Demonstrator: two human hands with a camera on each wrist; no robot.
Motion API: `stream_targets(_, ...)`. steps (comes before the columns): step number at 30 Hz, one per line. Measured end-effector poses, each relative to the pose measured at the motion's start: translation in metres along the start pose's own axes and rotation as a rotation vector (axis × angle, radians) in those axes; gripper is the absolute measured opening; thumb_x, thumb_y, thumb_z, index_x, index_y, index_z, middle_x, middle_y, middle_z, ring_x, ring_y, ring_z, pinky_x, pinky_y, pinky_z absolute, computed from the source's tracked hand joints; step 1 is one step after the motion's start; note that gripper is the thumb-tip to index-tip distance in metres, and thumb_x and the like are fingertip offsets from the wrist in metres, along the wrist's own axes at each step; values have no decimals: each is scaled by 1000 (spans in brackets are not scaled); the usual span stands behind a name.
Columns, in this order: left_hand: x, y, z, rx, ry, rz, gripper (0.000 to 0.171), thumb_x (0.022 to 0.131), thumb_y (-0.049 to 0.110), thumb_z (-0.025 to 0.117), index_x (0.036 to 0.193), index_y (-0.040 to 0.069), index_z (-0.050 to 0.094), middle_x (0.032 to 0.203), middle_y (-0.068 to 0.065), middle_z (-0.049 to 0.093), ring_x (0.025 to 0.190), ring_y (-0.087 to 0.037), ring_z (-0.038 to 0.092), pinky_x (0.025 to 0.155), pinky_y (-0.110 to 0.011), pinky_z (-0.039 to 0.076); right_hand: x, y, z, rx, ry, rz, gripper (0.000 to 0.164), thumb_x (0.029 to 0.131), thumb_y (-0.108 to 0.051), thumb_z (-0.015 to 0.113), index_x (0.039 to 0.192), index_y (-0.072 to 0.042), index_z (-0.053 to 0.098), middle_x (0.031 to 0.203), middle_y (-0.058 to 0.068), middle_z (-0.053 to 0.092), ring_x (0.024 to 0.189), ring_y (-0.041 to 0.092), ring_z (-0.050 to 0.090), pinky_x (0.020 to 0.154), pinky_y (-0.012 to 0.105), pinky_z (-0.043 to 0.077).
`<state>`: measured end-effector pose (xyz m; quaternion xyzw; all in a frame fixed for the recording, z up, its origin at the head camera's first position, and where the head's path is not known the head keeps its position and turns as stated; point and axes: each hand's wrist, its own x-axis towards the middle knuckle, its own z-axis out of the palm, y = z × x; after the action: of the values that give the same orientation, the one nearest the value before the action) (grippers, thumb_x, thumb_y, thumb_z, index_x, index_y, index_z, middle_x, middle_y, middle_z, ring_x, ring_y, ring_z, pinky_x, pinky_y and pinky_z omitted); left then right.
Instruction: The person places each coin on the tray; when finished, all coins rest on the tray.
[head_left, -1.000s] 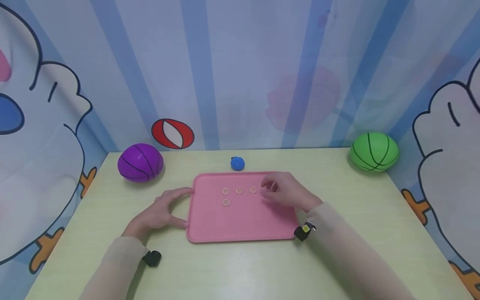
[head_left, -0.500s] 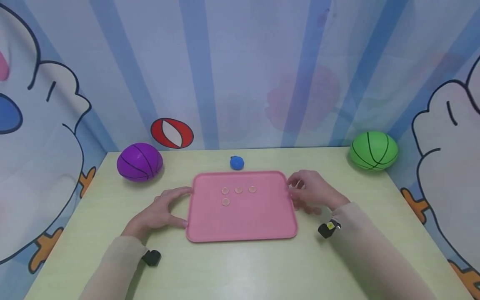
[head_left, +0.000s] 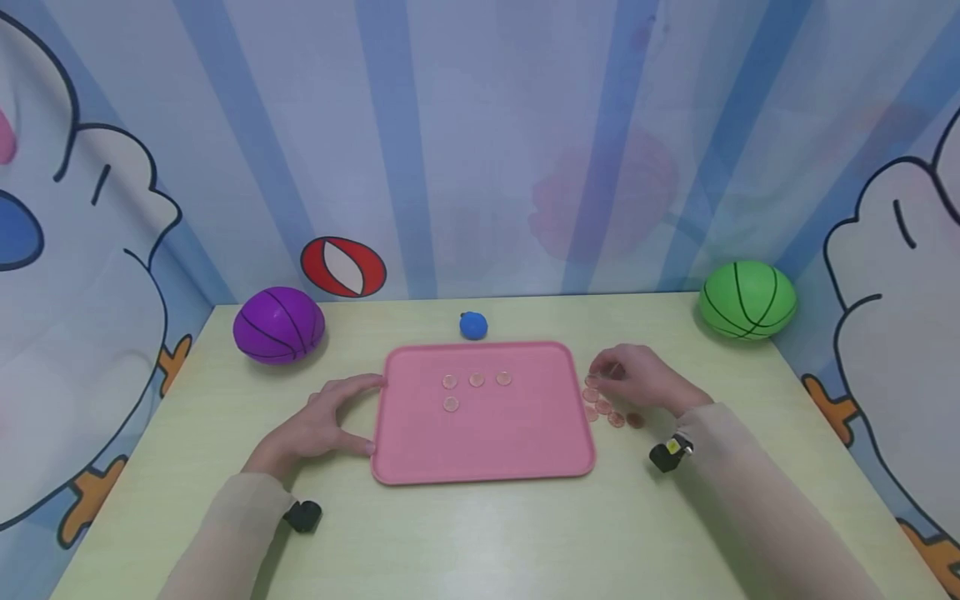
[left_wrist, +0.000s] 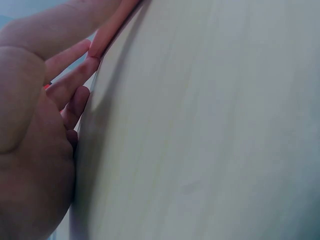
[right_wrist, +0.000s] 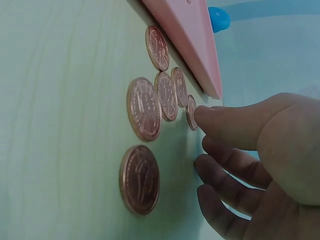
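Over the last second the right hand (head_left: 633,379) has moved off the pink tray (head_left: 495,446) and now sits beyond its right edge, over the loose coins. Its fingers are curled, and the thumb tip meets the farthest coin (right_wrist: 190,114); whether thumb and forefinger are pinching it, I cannot tell (the forefinger's tip is hidden by the thumb in the right wrist view).

Five more copper coins (right_wrist: 144,108) lie flat around there on the pale table (head_left: 480,550), some touching one another, with the darkest (right_wrist: 140,180) set a little apart on the side away from the tray. The left hand (head_left: 318,425) has kept its place, thumb and fingers spread wide, the tips touching the tray's left edge.

On the tray are four round discs (head_left: 476,380), three in a row toward the far side and one just below the leftmost. A small blue object (head_left: 473,326) stands behind the tray; farther out, a purple ball (head_left: 279,327) rests on the left and a green ball (head_left: 748,300) on the right, before a striped blue backdrop (head_left: 495,125).
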<state>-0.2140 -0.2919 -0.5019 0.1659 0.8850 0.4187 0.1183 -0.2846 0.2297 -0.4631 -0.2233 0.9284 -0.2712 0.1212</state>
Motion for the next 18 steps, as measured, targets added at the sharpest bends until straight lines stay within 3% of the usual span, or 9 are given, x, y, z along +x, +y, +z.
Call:
stream_targets(9,0,0,0,-7,0,-4,106,67,37,99,158,29,47,166,-2,40,151,-35,27,122,-73,10,4,0,-1,-13,-52,-33,22,99,-6,69,120,-8,75,110,9,72,98,24,68,89,47,59)
stream_targets(18,0,-1,0,-4,2,9,104,68,36,99,158,28,48,166,-4,40,152,-37,25,121,-74,8,5,-4,-2,-37,-73,30,19,100,-9,68,118,-8,75,108,8,71,96,22,66,86,43,58)
